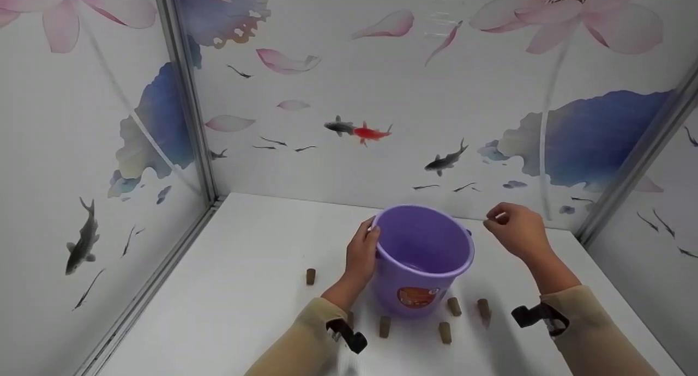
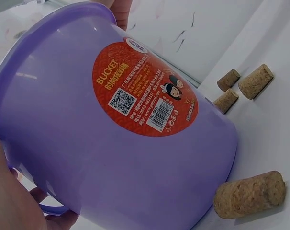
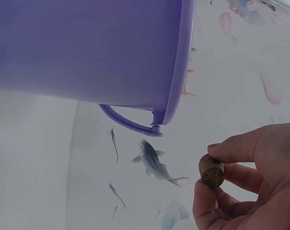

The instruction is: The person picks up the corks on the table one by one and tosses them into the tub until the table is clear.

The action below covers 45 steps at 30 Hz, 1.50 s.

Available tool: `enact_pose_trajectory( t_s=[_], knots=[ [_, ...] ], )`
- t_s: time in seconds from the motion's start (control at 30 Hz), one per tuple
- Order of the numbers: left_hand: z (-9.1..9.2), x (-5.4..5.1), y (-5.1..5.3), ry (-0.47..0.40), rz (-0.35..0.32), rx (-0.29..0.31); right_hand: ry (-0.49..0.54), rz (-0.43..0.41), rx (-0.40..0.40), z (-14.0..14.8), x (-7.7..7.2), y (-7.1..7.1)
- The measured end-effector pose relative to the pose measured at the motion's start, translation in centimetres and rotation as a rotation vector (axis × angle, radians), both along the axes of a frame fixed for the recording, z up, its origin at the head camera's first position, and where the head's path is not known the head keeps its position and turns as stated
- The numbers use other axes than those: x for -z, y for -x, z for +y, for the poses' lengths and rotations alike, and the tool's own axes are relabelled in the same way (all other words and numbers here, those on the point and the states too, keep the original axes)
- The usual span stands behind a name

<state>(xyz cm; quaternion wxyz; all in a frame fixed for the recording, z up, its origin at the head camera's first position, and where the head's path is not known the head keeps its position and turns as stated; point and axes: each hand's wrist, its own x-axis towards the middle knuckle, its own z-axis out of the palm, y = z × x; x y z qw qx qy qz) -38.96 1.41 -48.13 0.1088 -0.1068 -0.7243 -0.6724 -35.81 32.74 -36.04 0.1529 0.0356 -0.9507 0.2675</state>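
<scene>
Right of center in the head view, a purple plastic bucket (image 1: 414,280) appears to stand on the white surface (image 1: 245,240), its mouth facing up. The left hand (image 1: 360,257) grips its left side at the rim, thumb over the edge. The right hand (image 1: 517,230) is raised to the right of the bucket, apart from it; the right wrist view shows its fingers pinching a cork stopper (image 3: 212,171) by thumb and fingertips, below and right of the folded handle (image 3: 128,122). Six loose corks (image 1: 445,333) show on the surface, one left of the bucket, the others along the lower middle, one partly behind the left sleeve (image 1: 305,338).

The step in hand looks like holding the bucket steady with one cork lifted beside it. Moving that cork over the mouth would call for clearing the rim while the left grip stays firm.
</scene>
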Motion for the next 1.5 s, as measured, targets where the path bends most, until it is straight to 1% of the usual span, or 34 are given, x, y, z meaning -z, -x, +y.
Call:
enact_pose_trajectory(
  t_s=[0.23,0.5,0.6,0.7,0.77,0.97,1.2,1.37,1.5],
  knots=[
    [0.2,0.0,0.1,0.002,0.007,-0.009,0.005,-0.018,-0.009,-0.5,-0.6,0.0],
    [0.1,0.0,0.1,-0.021,0.017,0.024,-0.013,0.018,-0.014,-1.8,-1.6,0.1],
    [-0.1,0.0,0.1,-0.027,0.019,0.027,-0.012,0.021,-0.011,-2.4,-2.0,0.3],
    [-0.1,-0.1,0.2,-0.020,0.023,0.017,-0.002,0.026,-0.013,-3.0,-2.2,0.4],
    [-0.1,-0.1,0.2,-0.018,0.021,0.014,0.005,0.029,-0.022,-3.2,-2.2,0.5],
    [0.1,0.0,0.1,-0.005,0.018,0.013,0.031,-0.001,-0.043,-3.8,-1.8,0.6],
    [0.0,0.0,0.0,-0.007,0.007,0.001,0.054,-0.028,-0.042,-5.0,-1.4,0.8],
    [-0.1,0.1,-0.1,-0.008,-0.003,0.005,0.070,-0.011,-0.067,-6.3,-1.7,1.0],
    [-0.1,0.1,-0.1,-0.032,0.000,0.024,0.072,0.004,-0.078,-7.3,-2.1,1.0]
  ],
)
